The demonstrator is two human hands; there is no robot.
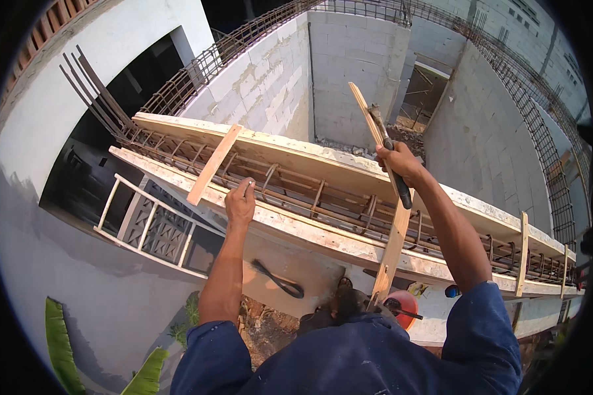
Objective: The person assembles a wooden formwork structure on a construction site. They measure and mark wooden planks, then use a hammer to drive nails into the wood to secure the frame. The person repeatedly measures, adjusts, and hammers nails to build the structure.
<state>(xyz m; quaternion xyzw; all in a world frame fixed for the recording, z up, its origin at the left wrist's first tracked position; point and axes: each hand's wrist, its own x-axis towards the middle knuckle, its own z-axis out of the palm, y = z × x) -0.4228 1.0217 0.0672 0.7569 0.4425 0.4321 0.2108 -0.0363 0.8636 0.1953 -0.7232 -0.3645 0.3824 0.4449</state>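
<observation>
In the head view, our right hand (400,161) grasps a black-handled metal hammer (402,189) and seemingly a pale, splintered wooden strip (362,105) above the long, pale timber formwork (296,228). Our left hand (240,203) is at its near edge; we cannot tell whether it pinches anything. A loosened right grip could drop either one.

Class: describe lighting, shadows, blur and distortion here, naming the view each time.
Head view: the white wall is bright, the opening nearly black; head view: shadow falls beside the green leaf; head view: the hammer in the right hand shows little blur; head view: fisheye bends the rebar cage near the rim.
</observation>
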